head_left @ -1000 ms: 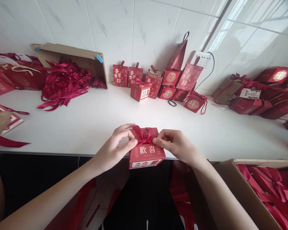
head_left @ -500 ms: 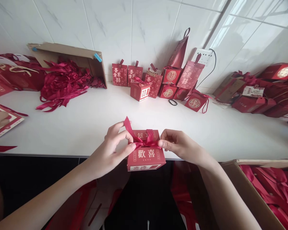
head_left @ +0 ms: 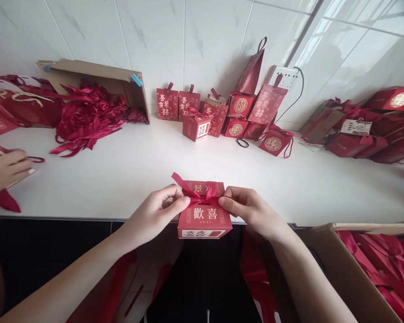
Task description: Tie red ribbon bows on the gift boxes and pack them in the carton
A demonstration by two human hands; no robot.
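Observation:
A small red gift box (head_left: 204, 215) with gold characters hangs over the front edge of the white counter (head_left: 128, 170). A dark red ribbon (head_left: 202, 194) is knotted on its top, one tail sticking up to the left. My left hand (head_left: 158, 213) pinches the ribbon at the left of the knot. My right hand (head_left: 247, 208) pinches it at the right. Both hands are closed on the ribbon and rest against the box.
Another person's hand (head_left: 3, 168) works on a flat red card at the far left. A tipped cardboard box (head_left: 97, 80) spills red ribbons (head_left: 87, 116). Finished red boxes (head_left: 222, 114) line the tiled wall, more at right (head_left: 373, 134). A carton of ribbons (head_left: 373, 264) stands lower right.
The ribbon's left tail has come down from its raised position and my left fingers have closed nearer the knot. The other person's hand at the left has moved in further.

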